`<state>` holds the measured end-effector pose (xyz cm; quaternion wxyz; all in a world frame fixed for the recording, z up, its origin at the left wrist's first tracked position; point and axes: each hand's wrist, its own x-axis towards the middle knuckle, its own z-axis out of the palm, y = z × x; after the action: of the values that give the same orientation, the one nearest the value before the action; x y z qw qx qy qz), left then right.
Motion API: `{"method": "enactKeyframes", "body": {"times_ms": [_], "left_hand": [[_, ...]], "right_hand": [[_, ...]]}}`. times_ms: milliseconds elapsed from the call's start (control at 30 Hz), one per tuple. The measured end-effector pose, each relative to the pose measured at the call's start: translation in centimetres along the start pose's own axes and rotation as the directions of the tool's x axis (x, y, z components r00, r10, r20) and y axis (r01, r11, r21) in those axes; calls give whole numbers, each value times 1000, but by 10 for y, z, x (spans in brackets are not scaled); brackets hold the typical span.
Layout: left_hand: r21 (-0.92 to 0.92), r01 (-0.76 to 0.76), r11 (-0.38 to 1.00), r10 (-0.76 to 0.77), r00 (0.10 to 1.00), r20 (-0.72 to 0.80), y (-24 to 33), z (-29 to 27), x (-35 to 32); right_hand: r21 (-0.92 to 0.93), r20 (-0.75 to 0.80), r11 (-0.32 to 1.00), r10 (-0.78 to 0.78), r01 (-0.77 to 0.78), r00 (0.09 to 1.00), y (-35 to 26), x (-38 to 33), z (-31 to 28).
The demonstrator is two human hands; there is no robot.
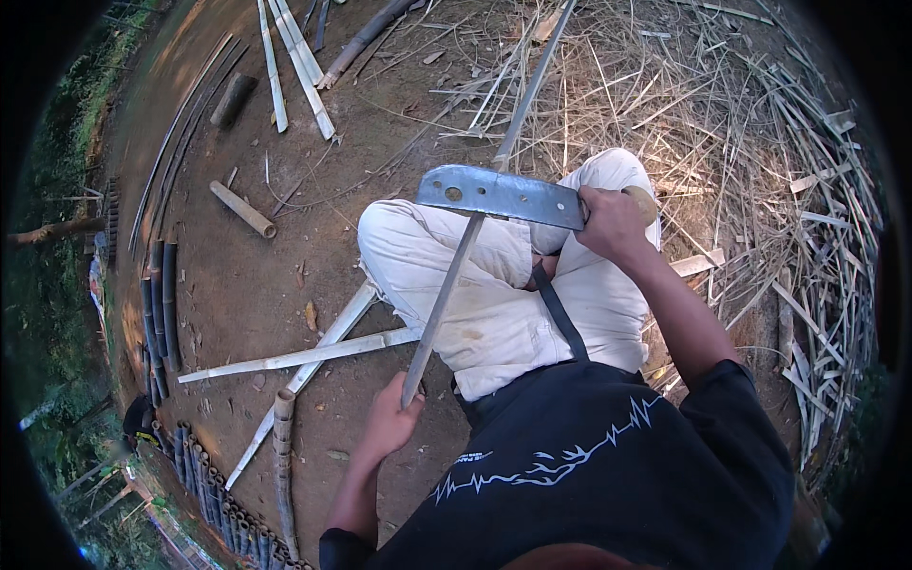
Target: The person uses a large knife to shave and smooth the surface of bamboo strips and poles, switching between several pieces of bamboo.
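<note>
My left hand point(388, 423) is closed round the near end of a long, narrow bamboo strip point(445, 293). The strip slants up and away to the right, across my lap and past my knees. In my right hand point(613, 226) is the handle of a machete point(503, 195), a broad grey blade with several holes along it. The blade lies crosswise over the strip, near my knees, and hides a short stretch of it. Whether the edge bites into the strip I cannot tell. I sit cross-legged in pale trousers point(494, 342).
Thin bamboo shavings point(646, 104) cover the ground ahead and to the right. Split bamboo slats point(304, 356) cross beside my left knee. A short bamboo piece point(243, 209) and a bamboo pole point(284, 456) lie on the left. Dark bamboo sections point(214, 489) line the far left.
</note>
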<state>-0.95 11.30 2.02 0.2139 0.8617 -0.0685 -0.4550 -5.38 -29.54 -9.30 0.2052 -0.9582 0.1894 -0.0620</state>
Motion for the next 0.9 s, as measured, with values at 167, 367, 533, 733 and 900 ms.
{"method": "enactKeyframes", "body": {"times_ms": [167, 367, 533, 733, 900], "left_hand": [[53, -77, 996, 81, 994, -77, 2, 5, 0], [-19, 37, 999, -36, 998, 48, -9, 21, -25], [-121, 57, 991, -43, 993, 114, -20, 37, -8], [-270, 39, 962, 12, 983, 186, -29, 31, -15], [-214, 195, 957, -159, 971, 176, -50, 32, -35]], "right_hand": [[61, 102, 973, -226, 221, 969, -42, -18, -10], [-12, 71, 995, 95, -94, 993, 13, 31, -21], [-64, 82, 974, 223, -218, 971, 47, 66, -40], [-44, 219, 899, -416, 435, 883, 0, 8, -7], [-120, 137, 960, 268, -253, 954, 85, 118, -19]]}}
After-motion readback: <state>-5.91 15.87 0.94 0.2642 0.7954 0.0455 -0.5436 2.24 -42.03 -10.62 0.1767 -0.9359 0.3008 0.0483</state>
